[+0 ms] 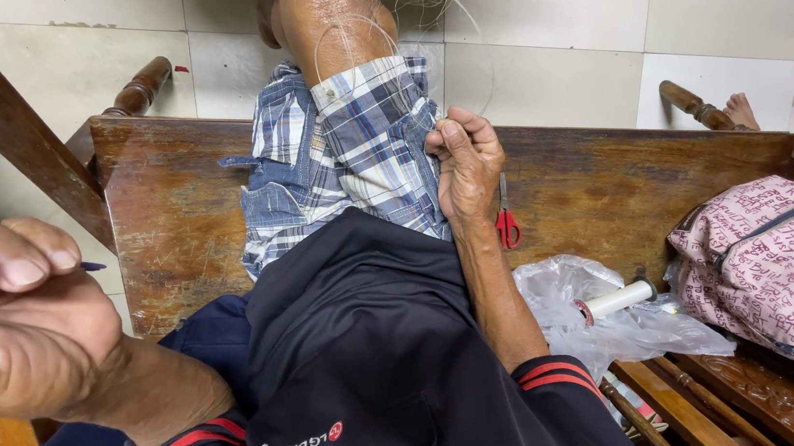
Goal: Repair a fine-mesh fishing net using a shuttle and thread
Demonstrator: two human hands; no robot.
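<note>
On the wooden desk below you, a blue-and-white plaid cloth lies draped over your raised knee and down onto the desk surface. Your right hand is closed at the cloth's right edge, fingertips pinched together on the fabric where a fine pale thread loops up across the knee; whether that thread passes between the fingers cannot be told. Your left hand, near and at the left of the view, is closed with thumb and forefinger pressed on a small dark-tipped object, possibly a needle, though it is too small to confirm. To the right of the right hand, red-handled scissors lie on the desk, apart from the cloth. Nearer and further right, a white thread spool rests on a crumpled clear plastic bag, and a pink patterned bag sits at the far right edge. In my judgement, the stitching goes best if you keep the cloth edge taut over the knee, hold the pinch firm, draw the thread evenly so the loose loops do not snarl, and keep the scissors within reach.
</note>
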